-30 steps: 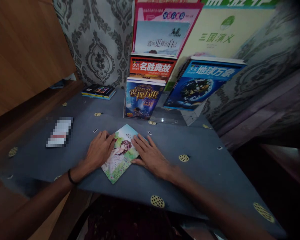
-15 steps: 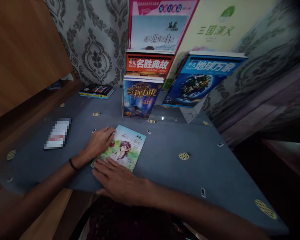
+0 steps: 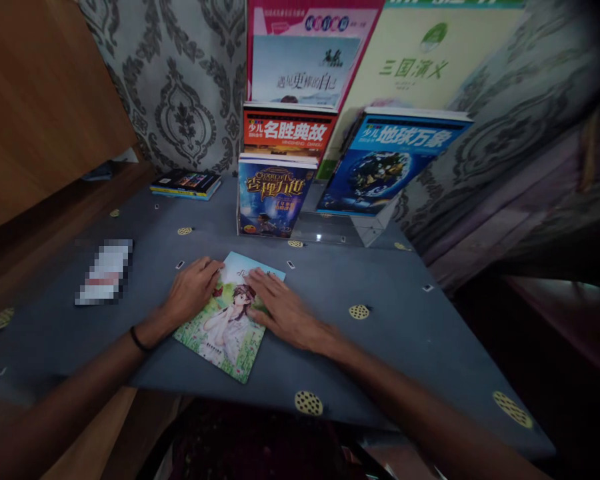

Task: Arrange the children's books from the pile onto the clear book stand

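A thin book (image 3: 230, 340) with a drawn figure in white on a green and pale blue cover lies face up and slanted near the table's front edge. The fingertips of my left hand (image 3: 194, 288) rest on its upper left edge, fingers stretched out, with a dark band round the wrist. Across the upper right of the cover lies my right hand (image 3: 285, 313), fingers extended over part of the title. Both hands are open and touch the book without gripping it.
A grey-blue table (image 3: 405, 353) carries a phone (image 3: 104, 273) with a blurred screen at left. Two or more stacked books (image 3: 186, 184) lie at the back left. Upright behind stand a dark blue book (image 3: 275, 200), an orange book (image 3: 290, 130) and a blue globe book (image 3: 385, 163).
My right hand has slid from the cover's lower left up to its upper right, uncovering the lower part. My left hand stays at the left edge. The view has shifted slightly.
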`<state>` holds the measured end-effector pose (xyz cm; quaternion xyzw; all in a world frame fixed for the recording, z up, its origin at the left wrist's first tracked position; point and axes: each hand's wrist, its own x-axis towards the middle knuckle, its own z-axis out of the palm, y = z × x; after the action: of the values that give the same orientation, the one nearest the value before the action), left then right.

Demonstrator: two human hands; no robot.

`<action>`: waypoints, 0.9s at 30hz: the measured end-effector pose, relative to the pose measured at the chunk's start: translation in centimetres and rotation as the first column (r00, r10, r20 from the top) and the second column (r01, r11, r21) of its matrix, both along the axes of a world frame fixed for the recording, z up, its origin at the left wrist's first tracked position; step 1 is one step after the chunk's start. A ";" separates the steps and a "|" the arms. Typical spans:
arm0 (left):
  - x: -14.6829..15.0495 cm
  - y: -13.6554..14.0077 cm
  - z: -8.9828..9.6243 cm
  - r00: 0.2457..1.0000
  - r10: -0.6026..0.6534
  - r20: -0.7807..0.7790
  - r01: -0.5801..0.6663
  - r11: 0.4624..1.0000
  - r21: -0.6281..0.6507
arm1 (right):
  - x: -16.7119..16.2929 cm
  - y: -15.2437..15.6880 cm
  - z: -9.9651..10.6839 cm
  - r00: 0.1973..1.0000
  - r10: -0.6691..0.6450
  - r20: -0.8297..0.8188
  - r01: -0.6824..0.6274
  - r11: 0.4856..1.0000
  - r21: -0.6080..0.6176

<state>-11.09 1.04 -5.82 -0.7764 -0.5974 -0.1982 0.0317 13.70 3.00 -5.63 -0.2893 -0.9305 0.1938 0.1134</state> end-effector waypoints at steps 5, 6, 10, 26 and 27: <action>0.2 -0.1 0.2 0.999 0.025 -0.036 -0.025 1.000 -0.006 | 1.5 0.3 -1.2 0.969 -0.248 0.018 0.245 0.963 0.110; 0.3 -0.2 0.3 0.998 0.037 -0.056 -0.038 0.999 -0.017 | 1.6 0.0 -1.2 0.953 -0.302 0.023 0.296 0.944 0.144; 0.8 -0.4 0.9 0.990 0.075 -0.118 -0.081 0.995 -0.053 | 1.5 -1.7 -0.7 0.901 -0.433 0.032 0.410 0.871 0.271; -0.3 -2.3 1.3 0.985 0.167 0.037 -0.155 0.961 -0.227 | -2.2 3.9 0.6 0.973 -0.204 -0.106 0.218 0.964 0.153; -0.3 -2.3 1.4 0.983 0.179 0.037 -0.166 0.961 -0.220 | -3.1 3.6 1.1 0.978 -0.191 -0.077 0.203 0.957 0.208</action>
<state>-11.34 -1.23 -4.40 -0.7143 -0.6814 -0.1505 -0.0527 10.57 6.64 -4.55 -0.3613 -0.9089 0.0881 0.1887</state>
